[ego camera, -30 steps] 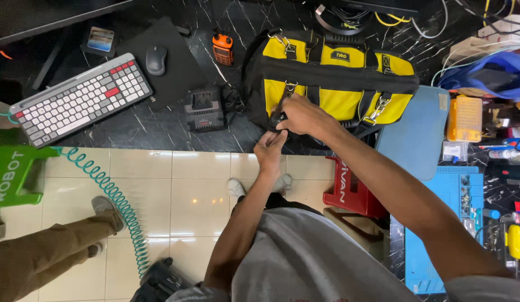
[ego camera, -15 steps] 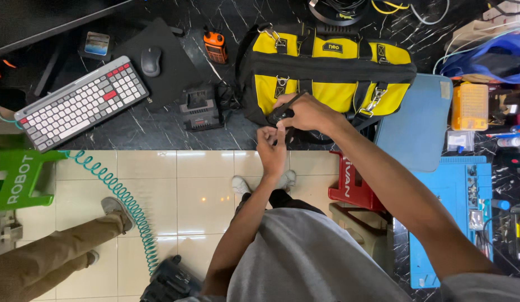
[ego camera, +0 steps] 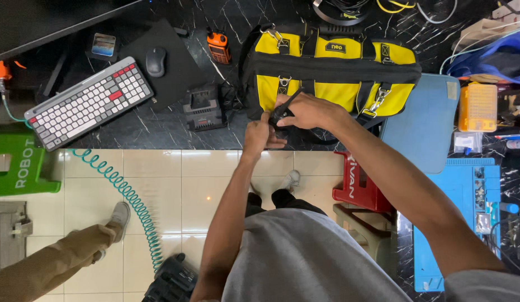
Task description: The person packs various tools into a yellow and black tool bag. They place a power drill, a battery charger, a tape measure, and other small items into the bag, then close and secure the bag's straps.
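Black strap (ego camera: 284, 107) of the one yellow-and-black tool bag (ego camera: 332, 70) sits at the bag's front near the bench (ego camera: 154, 126) edge. I see my right hand (ego camera: 310, 112) with fingers clamped on it, left hand (ego camera: 259, 134) pinching the same strap just below. Around: one keyboard (ego camera: 89, 103), one mouse (ego camera: 155, 60), one orange radio (ego camera: 218, 46), one charger (ego camera: 204, 107), two blue mats (ego camera: 425, 123).
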